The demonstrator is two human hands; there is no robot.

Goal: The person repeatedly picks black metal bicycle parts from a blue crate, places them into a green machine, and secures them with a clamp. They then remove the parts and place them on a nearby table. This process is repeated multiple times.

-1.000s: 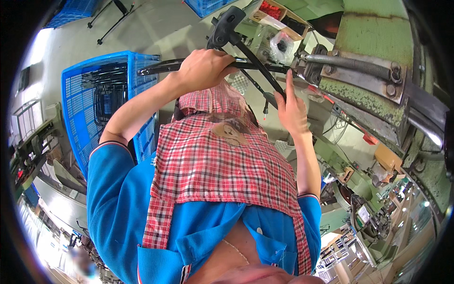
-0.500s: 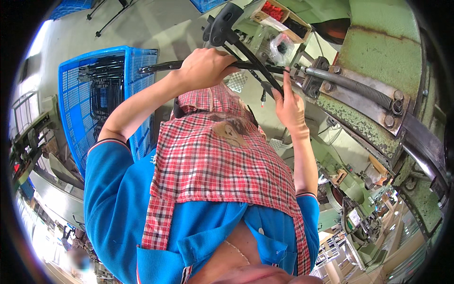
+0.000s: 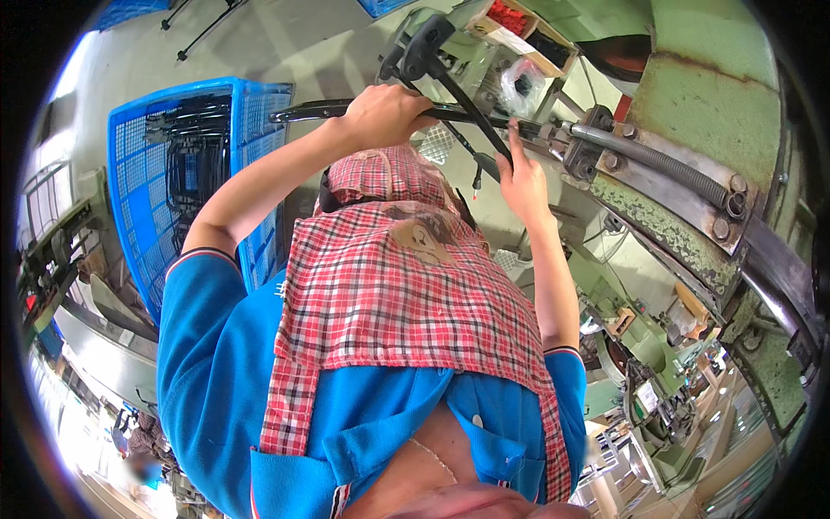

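Observation:
My left hand [image 3: 389, 115] is wrapped round a black curved tube [image 3: 313, 111], which lies crosswise in front of me with its left end free. The tube's right end reaches the metal tooling [image 3: 588, 143] of a green machine; how it sits there is hard to make out. My right hand [image 3: 526, 183] is by that end, index finger stretched up against the tube and thumb apart; its other fingers are partly hidden. A black bar with a T-shaped head [image 3: 430, 43] slants across behind the tube, its lower end close to my right thumb.
A blue plastic crate [image 3: 130, 199] on the left holds several black tubes. The green machine body [image 3: 709, 104] with a coil spring [image 3: 657, 154] fills the right side. Beyond my hands are a box of red and black parts [image 3: 510, 19] and a clear plastic bag [image 3: 521, 85].
The whole view has shifted slightly. The tube has moved a little to the right with my left hand. My right hand has drawn slightly left, away from the tooling.

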